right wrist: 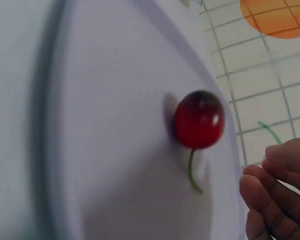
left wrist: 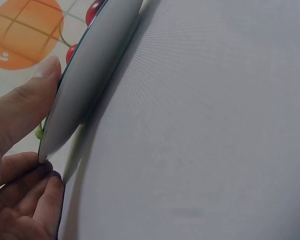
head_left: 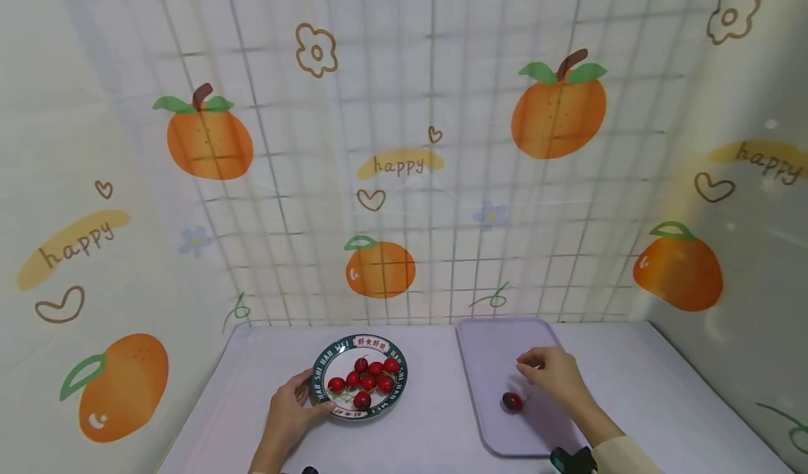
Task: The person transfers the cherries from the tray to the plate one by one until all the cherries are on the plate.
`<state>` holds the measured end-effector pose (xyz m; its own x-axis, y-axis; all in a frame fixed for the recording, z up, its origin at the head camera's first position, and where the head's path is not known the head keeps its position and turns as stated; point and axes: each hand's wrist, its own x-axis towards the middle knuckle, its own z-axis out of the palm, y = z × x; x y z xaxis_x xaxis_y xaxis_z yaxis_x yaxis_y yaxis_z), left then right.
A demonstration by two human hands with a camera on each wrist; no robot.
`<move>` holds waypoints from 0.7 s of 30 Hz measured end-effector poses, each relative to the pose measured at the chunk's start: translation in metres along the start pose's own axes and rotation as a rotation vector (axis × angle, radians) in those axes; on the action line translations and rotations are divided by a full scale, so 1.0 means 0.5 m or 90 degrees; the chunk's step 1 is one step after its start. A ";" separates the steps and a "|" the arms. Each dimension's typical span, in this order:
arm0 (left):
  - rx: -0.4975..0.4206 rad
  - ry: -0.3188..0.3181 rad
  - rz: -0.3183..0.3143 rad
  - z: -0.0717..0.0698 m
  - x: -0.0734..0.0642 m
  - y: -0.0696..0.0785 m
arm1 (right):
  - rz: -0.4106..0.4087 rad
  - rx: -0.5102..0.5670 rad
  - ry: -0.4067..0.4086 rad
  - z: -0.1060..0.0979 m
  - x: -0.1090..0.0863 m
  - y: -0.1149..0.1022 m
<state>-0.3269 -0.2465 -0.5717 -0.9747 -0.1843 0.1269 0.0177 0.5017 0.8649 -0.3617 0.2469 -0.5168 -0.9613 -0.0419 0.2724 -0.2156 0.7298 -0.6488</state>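
My left hand [head_left: 292, 407] grips the left edge of a round plate [head_left: 320, 378] with a dark green patterned rim. In the left wrist view, the thumb [left wrist: 42, 82] rests over the rim and the fingers lie at the edge's underside. Several red cherries [head_left: 368, 383] with green stems sit on the plate. On the lilac tray [head_left: 489, 348] lies one dark red cherry [head_left: 512, 402]; its stem shows free in the right wrist view. Just above and beyond that cherry hovers my right hand [head_left: 555, 372], fingers loosely bent, apart from it and holding nothing visible.
The tray stands to the right of the plate on a white table [head_left: 435, 390]. Behind the table hangs a curtain [head_left: 391, 109] with printed oranges and a grid pattern, and it continues on both sides. A dark wrist device [head_left: 574, 460] shows at the bottom edge.
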 end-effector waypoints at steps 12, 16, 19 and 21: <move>0.004 -0.006 -0.009 -0.006 -0.008 0.008 | -0.007 0.007 -0.057 -0.015 -0.036 0.029; 0.008 -0.004 -0.018 -0.005 -0.007 0.008 | -0.020 0.031 -0.083 -0.014 -0.045 0.034; 0.003 -0.005 -0.016 -0.004 -0.006 0.008 | -0.024 0.047 -0.091 -0.011 -0.049 0.043; 0.003 -0.005 -0.013 -0.004 -0.007 0.008 | -0.029 0.047 -0.091 -0.010 -0.052 0.048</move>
<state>-0.3230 -0.2452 -0.5677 -0.9766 -0.1875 0.1058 -0.0025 0.5015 0.8652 -0.3410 0.2691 -0.5361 -0.9636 -0.1747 0.2022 -0.2667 0.6733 -0.6896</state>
